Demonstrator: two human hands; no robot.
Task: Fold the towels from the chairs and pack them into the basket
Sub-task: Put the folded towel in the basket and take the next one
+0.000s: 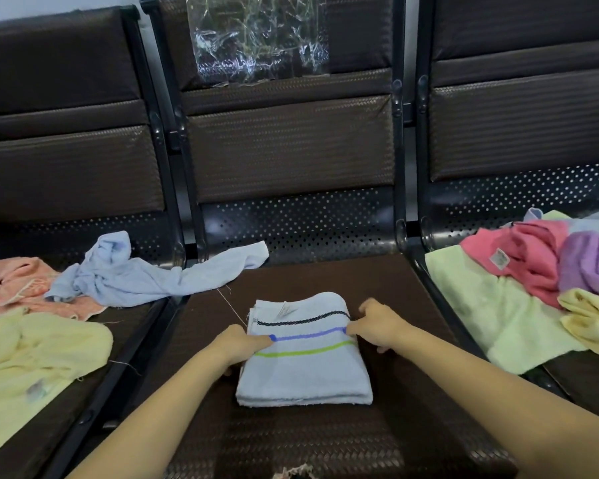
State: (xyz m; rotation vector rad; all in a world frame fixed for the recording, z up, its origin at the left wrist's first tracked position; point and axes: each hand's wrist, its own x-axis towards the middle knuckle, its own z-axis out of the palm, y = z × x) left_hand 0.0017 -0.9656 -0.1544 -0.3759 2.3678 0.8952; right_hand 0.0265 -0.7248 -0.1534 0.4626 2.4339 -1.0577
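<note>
A folded white towel (pixel 305 368) with black, blue and green stripes lies on the middle chair seat (pixel 325 440). My left hand (pixel 241 344) grips its left edge at the blue stripe. My right hand (pixel 377 324) grips its right edge at the same height. Unfolded towels lie on the neighbouring seats: light blue (pixel 135 274), peach (pixel 11 285) and pale yellow (pixel 25 357) on the left; light green (pixel 481 305), pink (pixel 533 257), purple (pixel 588 264) and yellow (pixel 592 319) on the right. No basket is in view.
Three dark brown chairs stand in a row with black metal frames (pixel 173 188) between them. A clear plastic bag (pixel 256 39) hangs on the middle backrest. A frayed bit of cloth (pixel 294 471) shows at the bottom edge.
</note>
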